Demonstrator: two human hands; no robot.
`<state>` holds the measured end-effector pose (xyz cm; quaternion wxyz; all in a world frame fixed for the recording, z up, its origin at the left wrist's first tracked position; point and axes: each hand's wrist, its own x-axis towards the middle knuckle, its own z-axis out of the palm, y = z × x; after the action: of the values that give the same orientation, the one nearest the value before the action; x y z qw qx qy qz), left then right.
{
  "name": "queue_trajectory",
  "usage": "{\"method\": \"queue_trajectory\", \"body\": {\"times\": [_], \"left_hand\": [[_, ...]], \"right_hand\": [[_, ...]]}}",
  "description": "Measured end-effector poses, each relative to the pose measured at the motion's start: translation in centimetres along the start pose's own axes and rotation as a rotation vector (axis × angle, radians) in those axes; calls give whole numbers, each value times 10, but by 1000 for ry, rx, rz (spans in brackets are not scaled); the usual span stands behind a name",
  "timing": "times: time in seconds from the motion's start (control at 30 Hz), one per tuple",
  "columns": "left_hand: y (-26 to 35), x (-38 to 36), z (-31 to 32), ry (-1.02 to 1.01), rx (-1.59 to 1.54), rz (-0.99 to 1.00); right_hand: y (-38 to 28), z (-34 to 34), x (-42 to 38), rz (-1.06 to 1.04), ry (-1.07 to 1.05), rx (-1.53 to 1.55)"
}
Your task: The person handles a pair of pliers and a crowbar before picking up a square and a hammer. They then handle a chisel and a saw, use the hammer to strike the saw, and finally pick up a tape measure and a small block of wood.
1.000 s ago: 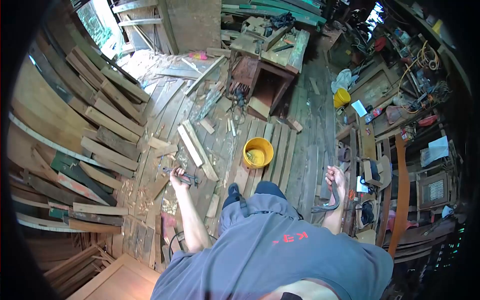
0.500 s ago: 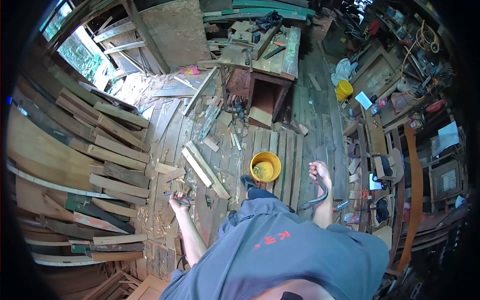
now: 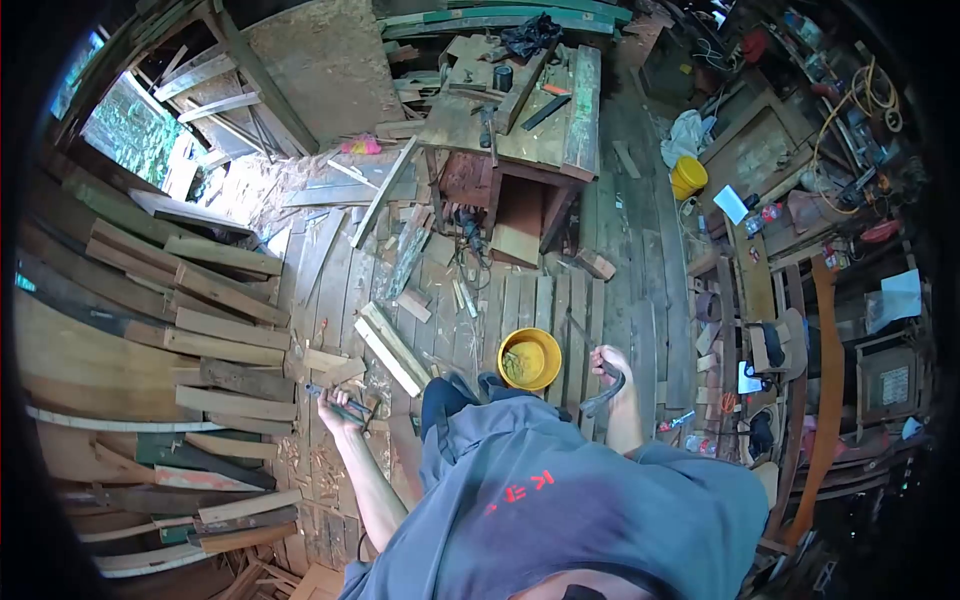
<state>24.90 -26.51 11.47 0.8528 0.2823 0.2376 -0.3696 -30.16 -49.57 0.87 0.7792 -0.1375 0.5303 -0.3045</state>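
My left hand [image 3: 340,410] is closed around a pair of pliers [image 3: 354,405], whose dark arms stick out past the fingers over the chip-strewn floor. In my right hand [image 3: 606,362] is a dark crowbar [image 3: 601,396]; its curved, flattened end hangs below the fist, and the thin shaft slants up and left. Left of that hand, on the planks in front of my feet, stands a yellow bucket [image 3: 553,374] with some small material in the bottom. The crowbar looks apart from the bucket. Two timber offcuts [image 3: 392,350] lie between my left hand and the bucket.
A wooden workbench [image 3: 510,150] stands ahead, with a hammer [image 3: 486,128] on it and a power tool [image 3: 468,228] on the floor below. Stacked boards [image 3: 235,402] line the left. Cluttered shelves and another yellow bucket [image 3: 689,177] are on the right.
The view has shifted, and both my feet now show beside the bucket. My right hand has moved left, and the crowbar's shaft now leans up and left. The pliers stay in my left hand.
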Motion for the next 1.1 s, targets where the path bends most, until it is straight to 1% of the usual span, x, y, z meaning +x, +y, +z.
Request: {"method": "queue_trajectory", "body": {"times": [0.03, 0.07, 0.1, 0.17, 0.23, 0.27, 0.3, 0.33, 0.4, 0.43, 0.47, 0.5, 0.53, 0.6, 0.63, 0.73, 0.8, 0.87, 0.93, 1.0, 1.03, 1.1], "left_hand": [[2, 14, -4, 15, 17, 11], [4, 30, -9, 28, 35, 22], [8, 67, -32, 7, 71, 25], [-2, 101, -20, 4, 55, -24], [-25, 136, 4, -28, 42, -52], [-33, 165, 8, 18, 78, -97], [-40, 185, 19, -63, 57, -169], [-53, 207, 30, -150, 32, -242], [-66, 245, 55, -299, 90, -390], [-74, 251, 77, -269, 152, -431], [-79, 261, 93, -267, 284, -454], [-81, 272, 102, -312, 364, -500], [-87, 277, 116, -358, 439, -547], [-95, 275, 145, -334, 597, -593], [-98, 277, 152, -406, 578, -658], [-110, 264, 185, -504, 873, -638], [-118, 245, 208, -590, 961, -671], [-128, 225, 225, -646, 977, -727], [-137, 210, 236, -769, 1086, -751], [-145, 201, 242, -883, 1308, -716], [-143, 188, 251, -954, 1372, -622], [-144, 179, 254, -1102, 1419, -542]], "right_hand": [[2, -6, 10, 28, -63, 78], [6, -11, 20, 10, -101, 116], [13, -19, 35, -12, -140, 155], [21, -7, 41, -69, -249, 264], [35, -9, 81, 14, -158, 328], [46, -12, 98, 61, -109, 360], [46, 18, 92, -15, 50, 318], [49, 30, 98, -34, 84, 319], [54, 62, 112, -68, 87, 341], [54, 77, 124, -84, 84, 350], [55, 92, 134, -94, 82, 359], [56, 109, 147, -96, 75, 362], [58, 122, 152, -112, 68, 372], [60, 149, 167, -130, 74, 365], [60, 160, 173, -140, 73, 361], [58, 193, 191, -168, 56, 354], [57, 212, 204, -186, 50, 350], [54, 229, 215, -213, 44, 344], [50, 255, 223, -214, 48, 327], [46, 291, 223, -242, 118, 266], [51, 298, 234, -229, 128, 273], [61, 310, 257, -181, 153, 300]]}}
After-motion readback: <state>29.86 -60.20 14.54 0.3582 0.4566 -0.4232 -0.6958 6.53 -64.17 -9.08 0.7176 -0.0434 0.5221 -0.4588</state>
